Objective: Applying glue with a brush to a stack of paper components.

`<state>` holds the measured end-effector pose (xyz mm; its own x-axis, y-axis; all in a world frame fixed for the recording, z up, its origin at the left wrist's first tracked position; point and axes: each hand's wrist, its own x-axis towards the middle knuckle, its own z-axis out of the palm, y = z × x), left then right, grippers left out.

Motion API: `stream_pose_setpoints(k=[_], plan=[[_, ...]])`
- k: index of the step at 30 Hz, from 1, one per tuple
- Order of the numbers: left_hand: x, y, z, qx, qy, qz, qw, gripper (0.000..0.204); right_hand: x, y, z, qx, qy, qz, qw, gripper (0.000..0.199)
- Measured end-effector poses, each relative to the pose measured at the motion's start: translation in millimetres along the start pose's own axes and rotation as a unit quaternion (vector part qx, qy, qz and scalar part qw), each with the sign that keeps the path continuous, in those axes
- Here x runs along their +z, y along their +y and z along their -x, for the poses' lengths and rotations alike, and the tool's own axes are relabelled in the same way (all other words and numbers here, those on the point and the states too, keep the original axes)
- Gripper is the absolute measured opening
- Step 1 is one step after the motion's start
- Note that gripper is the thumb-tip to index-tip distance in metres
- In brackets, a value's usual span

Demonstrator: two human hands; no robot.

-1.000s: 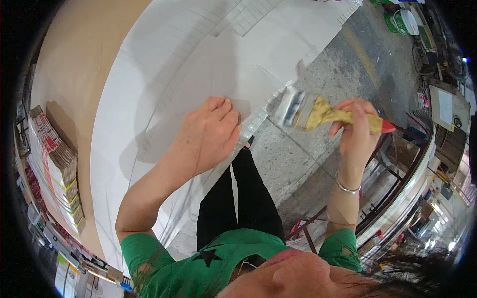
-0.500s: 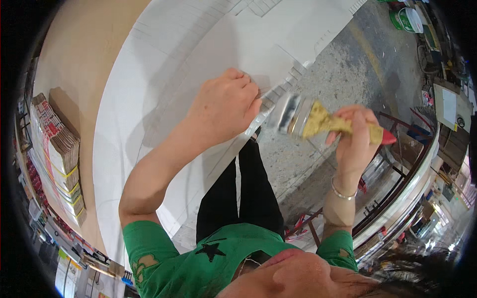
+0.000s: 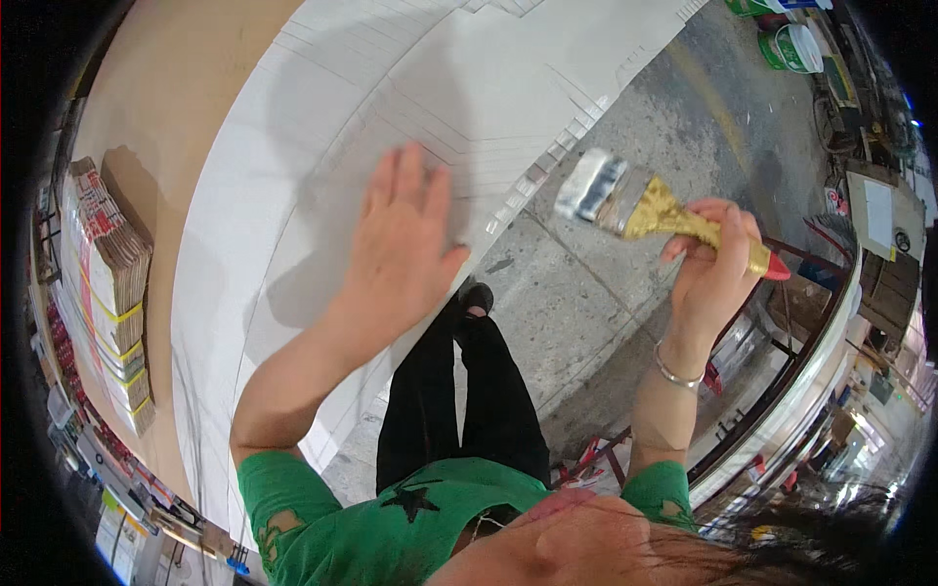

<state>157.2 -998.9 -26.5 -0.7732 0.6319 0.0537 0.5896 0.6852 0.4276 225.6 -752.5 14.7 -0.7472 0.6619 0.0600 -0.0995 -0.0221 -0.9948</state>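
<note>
With its fingers stretched out, my left hand [image 3: 399, 249] is over the large white sheet [image 3: 322, 186], near the sheet's right edge; whether the palm touches it I cannot tell. Lines or slits run across the sheet, and small cut tabs line its edge beside the hand. My right hand [image 3: 715, 259] grips a flat paintbrush [image 3: 674, 217] with a yellow handle and a red tip. White stuff coats the bristles, which point left toward the sheet's edge. The brush is in the air above the concrete floor, apart from the sheet.
Under the sheet lies a tan board [image 3: 186, 59]. At the left stands a bundle of folded cardboard [image 3: 112, 283] tied with yellow straps. Green and white buckets [image 3: 791, 49] sit at the far right. A long curved metal-edged bench [image 3: 811, 361] runs along my right.
My left hand has moved left from the sheet's edge, and its curled fingers have straightened. The brush in my right hand has shifted slightly right, and its bristles have lifted away from the edge.
</note>
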Motion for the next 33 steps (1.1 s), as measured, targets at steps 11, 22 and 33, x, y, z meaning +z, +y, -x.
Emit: stream_pose_setpoints(k=[11,22,33], plan=[[-13.3,-18.6,26.3,0.033,-0.002,0.017,0.999,0.019,7.8,25.2,-24.9,0.021,-0.063,-0.018,0.998,0.018],[-21.4,-22.1,21.1,0.008,-0.061,0.047,0.997,0.016,10.6,22.0,-3.5,0.030,-0.060,-0.017,0.998,0.017],[-3.5,-20.5,27.9,0.040,-0.009,-0.025,0.999,0.019,7.2,15.9,-29.2,-0.069,-0.026,-0.030,0.997,0.020]])
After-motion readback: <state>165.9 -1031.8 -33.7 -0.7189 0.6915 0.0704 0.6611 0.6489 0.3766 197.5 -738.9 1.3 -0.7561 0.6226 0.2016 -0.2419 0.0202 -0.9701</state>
